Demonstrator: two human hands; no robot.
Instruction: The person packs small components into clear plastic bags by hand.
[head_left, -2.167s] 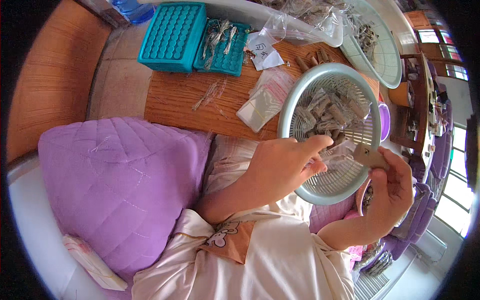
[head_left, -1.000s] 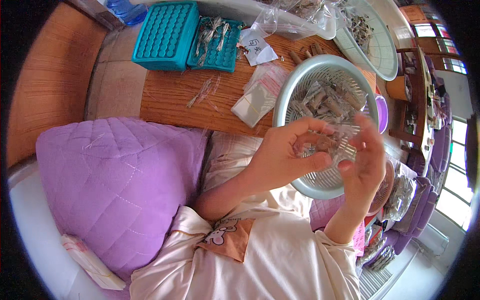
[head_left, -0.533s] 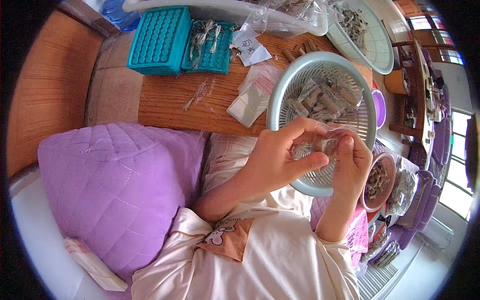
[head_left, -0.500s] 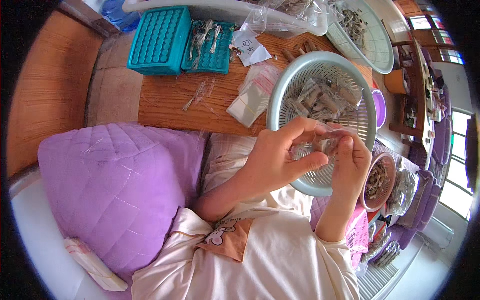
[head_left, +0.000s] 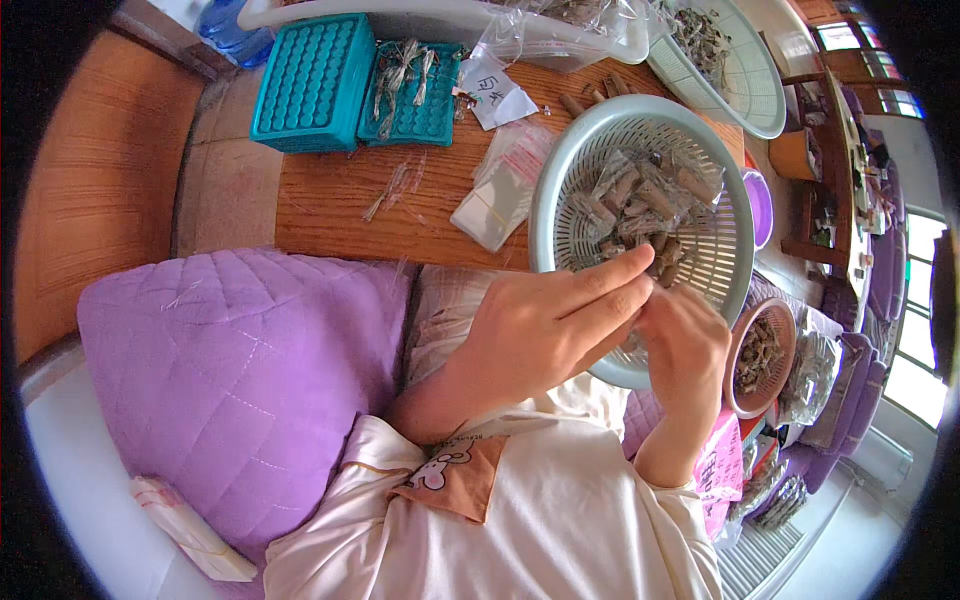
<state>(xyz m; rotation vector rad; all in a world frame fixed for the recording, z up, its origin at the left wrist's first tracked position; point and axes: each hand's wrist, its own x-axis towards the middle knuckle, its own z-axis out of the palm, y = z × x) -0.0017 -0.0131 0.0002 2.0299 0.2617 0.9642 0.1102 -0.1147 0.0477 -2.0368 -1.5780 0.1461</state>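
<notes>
My left hand and my right hand met over the near rim of the pale green basket. Their fingertips were pressed together on something small between them. I think it was one of the little clear packets, but my fingers hid it, so I cannot say for sure. I held it close over the basket, probably so that anything dropped would fall back in. The basket stood at the edge of the wooden table, just in front of me, and it was full of small packets with brown sticks inside. A stack of empty clear bags lay just beside it on the left, easy to reach. Farther away stood two turquoise trays, one with a few bundles on it. A purple cushion lay at my left side.
</notes>
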